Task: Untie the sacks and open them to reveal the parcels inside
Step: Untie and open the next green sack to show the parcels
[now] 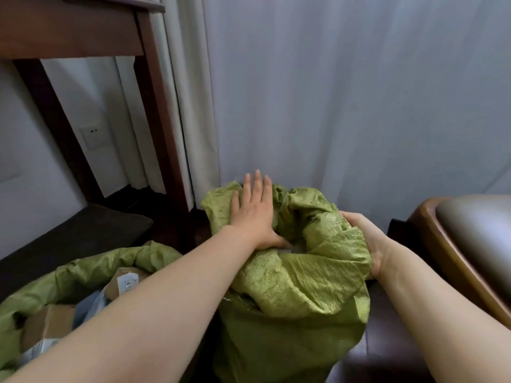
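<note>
A green woven sack [298, 275] stands upright in front of me, its crumpled mouth partly spread. My left hand [253, 211] lies flat on the far left rim with fingers straight and the thumb dipped into the opening. My right hand [367, 239] grips the right rim of the same sack, fingers curled round the fabric. A pale patch shows inside the opening, too small to identify. A second green sack [83, 272] lies open at the lower left, with cardboard parcels [45, 322] and a labelled parcel [124, 281] showing inside.
A dark wooden table leg [157, 106] and frame stand at the left, with a wall socket [92, 138] behind. Pale curtains [331, 92] hang right behind the sack. A brown chair [464, 244] with a grey seat is at the right. A dark cushion [83, 230] lies left.
</note>
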Tool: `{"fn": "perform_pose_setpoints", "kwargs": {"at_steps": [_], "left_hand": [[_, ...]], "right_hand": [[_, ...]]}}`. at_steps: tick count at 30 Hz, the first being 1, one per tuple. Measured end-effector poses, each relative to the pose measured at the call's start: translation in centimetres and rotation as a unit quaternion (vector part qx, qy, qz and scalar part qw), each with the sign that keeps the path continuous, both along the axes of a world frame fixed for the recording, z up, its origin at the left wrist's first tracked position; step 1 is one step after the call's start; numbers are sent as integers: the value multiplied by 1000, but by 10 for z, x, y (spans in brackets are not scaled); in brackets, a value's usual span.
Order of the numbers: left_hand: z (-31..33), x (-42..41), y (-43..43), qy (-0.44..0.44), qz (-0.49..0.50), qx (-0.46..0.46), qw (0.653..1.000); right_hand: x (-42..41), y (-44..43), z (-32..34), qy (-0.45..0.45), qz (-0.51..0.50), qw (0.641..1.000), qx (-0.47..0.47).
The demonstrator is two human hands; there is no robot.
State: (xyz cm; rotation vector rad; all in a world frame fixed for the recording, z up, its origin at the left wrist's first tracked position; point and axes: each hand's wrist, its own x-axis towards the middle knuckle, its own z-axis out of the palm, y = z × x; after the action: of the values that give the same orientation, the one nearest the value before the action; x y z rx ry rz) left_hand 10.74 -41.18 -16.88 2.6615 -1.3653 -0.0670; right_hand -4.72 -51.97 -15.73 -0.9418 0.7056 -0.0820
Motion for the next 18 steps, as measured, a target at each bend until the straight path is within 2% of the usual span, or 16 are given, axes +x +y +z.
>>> {"fn": "perform_pose_setpoints", "kwargs": {"at_steps": [4,7,9,11,13,15,16,17,18], "left_hand": [[-16,0,-22,-43,-34,24,998],[-15,-6,-37,-71,-112,7,991],[-8,-5,-44,28,-98,-27,994],[3,2,-50,155,-37,-78,984],[12,11,-51,247,32,-106,963],[21,19,-51,360,90,-116,921],[24,23,-51,422,107,-104,894],[28,26,-50,481,113,-85,865],[31,27,-50,528,110,-60,840]], "right_hand": [[-15,-18,-12,125,84,983,-103],[-18,-28,-15,258,107,938,-208],[-15,-45,-20,317,62,881,-345],[-12,-62,-22,367,-4,789,-493],[-5,-66,-18,400,-35,717,-570],[5,-59,-8,388,-46,640,-662],[11,-54,-4,335,-70,595,-727],[16,-42,3,238,-104,575,-776],[21,-29,9,130,-114,591,-788]]}}
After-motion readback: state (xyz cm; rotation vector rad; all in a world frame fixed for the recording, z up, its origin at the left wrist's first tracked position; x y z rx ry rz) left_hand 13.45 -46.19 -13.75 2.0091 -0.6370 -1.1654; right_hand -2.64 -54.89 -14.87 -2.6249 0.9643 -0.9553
